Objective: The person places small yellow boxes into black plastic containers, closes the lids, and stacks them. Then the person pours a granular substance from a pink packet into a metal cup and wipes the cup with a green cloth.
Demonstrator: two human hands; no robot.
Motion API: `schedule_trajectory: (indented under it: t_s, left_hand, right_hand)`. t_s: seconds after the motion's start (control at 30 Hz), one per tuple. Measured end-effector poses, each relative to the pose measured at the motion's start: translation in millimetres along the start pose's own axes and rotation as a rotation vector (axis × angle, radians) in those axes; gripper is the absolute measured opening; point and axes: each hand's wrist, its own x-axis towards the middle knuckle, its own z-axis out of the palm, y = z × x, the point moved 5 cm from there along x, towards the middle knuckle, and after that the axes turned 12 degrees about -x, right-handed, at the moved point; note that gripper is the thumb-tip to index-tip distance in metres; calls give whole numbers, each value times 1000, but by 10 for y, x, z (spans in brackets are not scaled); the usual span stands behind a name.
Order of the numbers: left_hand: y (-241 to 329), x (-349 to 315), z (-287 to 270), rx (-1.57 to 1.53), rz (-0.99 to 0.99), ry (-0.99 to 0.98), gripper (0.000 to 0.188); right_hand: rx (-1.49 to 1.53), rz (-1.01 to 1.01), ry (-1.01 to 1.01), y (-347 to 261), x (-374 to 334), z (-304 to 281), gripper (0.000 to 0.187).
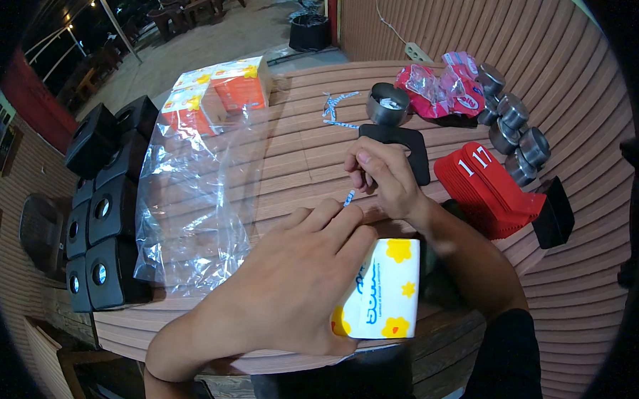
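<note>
One white tissue pack (399, 296) with yellow flowers and blue lettering sat by the near edge of the desk (300, 159), partly covered by the person's left hand (288, 266). That hand grasped the pack, its thumb low at the near end and its fingers laid across toward the far end. Just beyond those fingers a short blue-and-white strip (349, 198) poked up. The right hand (388, 175) was raised close beside the strip, its fingers curled inward; whether they pinched anything could not be told.

Just behind the right hand lay a flat black piece (415, 157), and past it stood a round metal cup (388, 106) with something pale inside. More blue-and-white strips (332, 111) lay loose to the left of the cup. To its right were crumpled pink packaging (442, 87) and a cluster of metal cups (511, 129). Nearer on that side, a stack of red plates (480, 189) with white markings leaned by a black holder (554, 213).

On the left, a clear plastic bag (190, 222) spread over the desk, with orange-and-white packs (240, 89) at its far end. Beside it were black boxes (112, 208), several showing round holes.
</note>
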Motion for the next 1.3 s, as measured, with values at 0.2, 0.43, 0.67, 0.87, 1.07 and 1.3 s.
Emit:
schedule_trajectory:
  t_s: [0.2, 0.43, 0.67, 0.87, 1.07, 1.3]
  left_hand:
    - [-83, 22, 102, 46, -42, -68, 101]
    - [-119, -60, 8, -20, -27, 74, 108]
    - [-364, -148, -247, -59, -117, 82, 72]
    - [-610, -323, -568, -35, -190, 241, 64]
    - [-935, -460, -776, 74, -436, 287, 64]
    - [-699, -475, -615, -147, -213, 142, 68]
  right_hand:
    - [-39, -49, -13, 13, 14, 13, 45]
    - [-54, -34, -52, 22, 19, 40, 46]
    - [-165, -8, -91, 55, 34, 80, 38]
    - [-253, -133, -37, -5, 46, 138, 25]
    - [-318, -104, -86, -20, 47, 135, 21]
    - [-351, -110, -77, -43, 39, 149, 18]
